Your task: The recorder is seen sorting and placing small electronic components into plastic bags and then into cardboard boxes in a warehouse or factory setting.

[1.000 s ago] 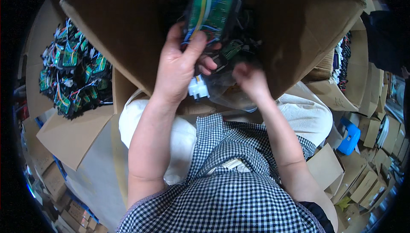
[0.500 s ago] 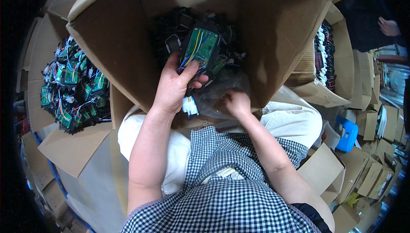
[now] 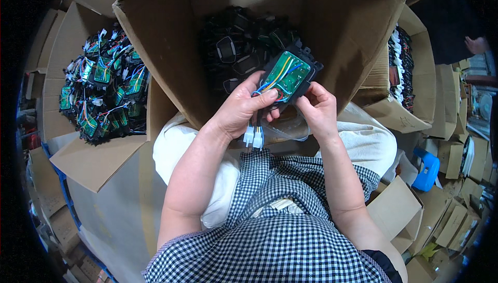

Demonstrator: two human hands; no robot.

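Observation:
A green circuit board (image 3: 288, 77) in a black plastic housing is held tilted over the front of a large cardboard box. My left hand (image 3: 243, 104) grips its lower left side, thumb on top near the yellow, blue and white wires. White plugs (image 3: 253, 136) on those wires hang below this hand. At the housing's lower right edge, my right hand (image 3: 319, 109) pinches with thumb and fingers; the exact contact is partly hidden. Clear plastic film (image 3: 291, 129) lies under the hands. Deeper in the box is a pile of black housings (image 3: 236, 49).
The large cardboard box (image 3: 161, 39) stands open before my knees. At left, another carton (image 3: 54, 98) overflows with wired green boards (image 3: 101, 83). A right-hand carton (image 3: 420, 75) holds stacked dark parts. A blue plastic object (image 3: 426, 169) and a person (image 3: 448, 23) are farther right.
My left hand has moved right and slightly down with the circuit board. My right hand has risen from the plastic film to the housing's edge. The view has shifted slightly.

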